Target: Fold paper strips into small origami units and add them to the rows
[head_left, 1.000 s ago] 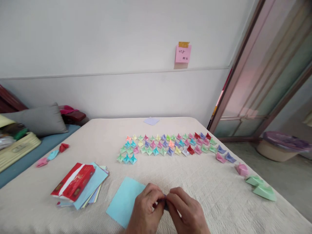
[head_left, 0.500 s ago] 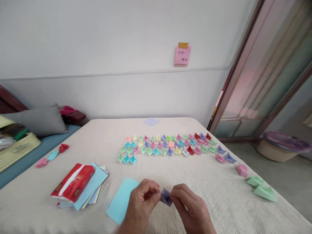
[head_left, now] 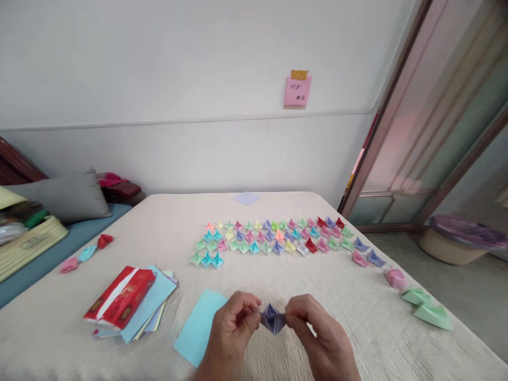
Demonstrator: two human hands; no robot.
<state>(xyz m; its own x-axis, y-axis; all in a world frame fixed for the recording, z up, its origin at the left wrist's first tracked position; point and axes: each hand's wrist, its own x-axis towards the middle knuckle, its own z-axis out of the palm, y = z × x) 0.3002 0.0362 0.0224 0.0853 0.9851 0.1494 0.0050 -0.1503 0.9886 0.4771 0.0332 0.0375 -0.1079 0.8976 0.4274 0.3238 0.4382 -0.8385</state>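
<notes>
A purple folded paper boat is held up between my two hands, its pointed middle rising between spread sides. My left hand pinches the boat's left tip between thumb and forefinger. At the opposite tip, my right hand grips it the same way. Under and beside my left hand lies a light blue sheet of paper. Beyond my hands, several rows of small folded paper boats in many colours stand on the cream cloth surface.
A red packet rests on a stack of coloured paper at the left. More folded pieces line the right edge, including a green boat. One lilac sheet lies near the wall. A lidded bin stands on the floor.
My right hand has moved a little to the right, drawing the boat's sides apart. The boat now looks wider, with its middle peak upright. My left hand stays nearly in place.
</notes>
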